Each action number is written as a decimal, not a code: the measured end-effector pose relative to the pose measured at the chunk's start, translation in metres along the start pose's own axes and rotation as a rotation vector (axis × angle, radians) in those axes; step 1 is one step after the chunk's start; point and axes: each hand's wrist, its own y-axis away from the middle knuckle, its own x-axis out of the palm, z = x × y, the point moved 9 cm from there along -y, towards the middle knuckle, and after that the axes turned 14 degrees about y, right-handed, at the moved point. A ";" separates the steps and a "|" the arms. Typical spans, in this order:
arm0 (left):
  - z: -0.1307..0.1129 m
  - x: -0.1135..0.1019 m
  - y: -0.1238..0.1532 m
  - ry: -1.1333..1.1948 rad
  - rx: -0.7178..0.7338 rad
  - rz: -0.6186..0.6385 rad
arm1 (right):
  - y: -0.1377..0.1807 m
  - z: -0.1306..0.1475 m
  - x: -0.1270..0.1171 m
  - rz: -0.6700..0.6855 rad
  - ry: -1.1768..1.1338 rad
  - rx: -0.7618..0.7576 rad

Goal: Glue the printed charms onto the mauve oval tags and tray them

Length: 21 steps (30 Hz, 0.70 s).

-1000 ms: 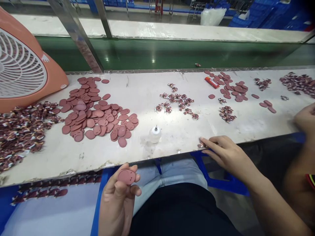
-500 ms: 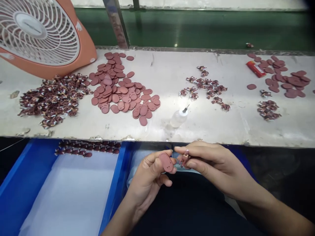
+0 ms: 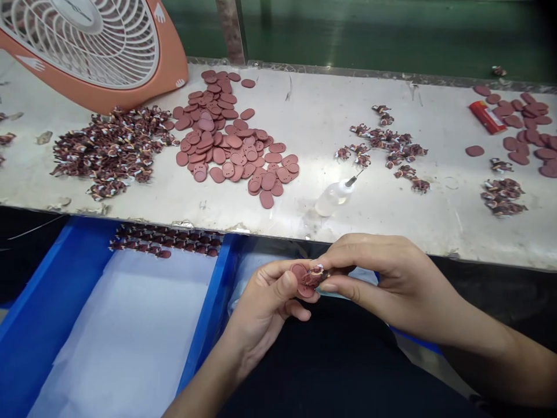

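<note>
Held above the lap at 6 o'clock: oval disc (image 3: 300,280) pinched in left hand (image 3: 265,302); small printed piece (image 3: 316,273) pinched in right hand (image 3: 383,278), pressed to disc face. Best kept square, holes aligned. Glue bottle (image 3: 333,197) at 12, disc pile (image 3: 232,145) at 11, blue bin (image 3: 39,302) at 9; nothing obstructing.

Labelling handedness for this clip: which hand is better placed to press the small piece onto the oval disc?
Probably the right. The right hand pinches the small multicoloured piece at its fingertips, directly against the oval disc. The left hand grips that disc from below, thumb on its face, serving as the support.
</note>
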 end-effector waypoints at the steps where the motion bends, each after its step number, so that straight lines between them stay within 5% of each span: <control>1: 0.000 0.000 0.000 -0.001 -0.004 0.004 | -0.001 0.001 0.000 0.005 0.004 -0.004; 21: 0.002 -0.007 0.001 0.037 -0.018 -0.055 | -0.013 0.015 0.004 0.112 0.068 -0.134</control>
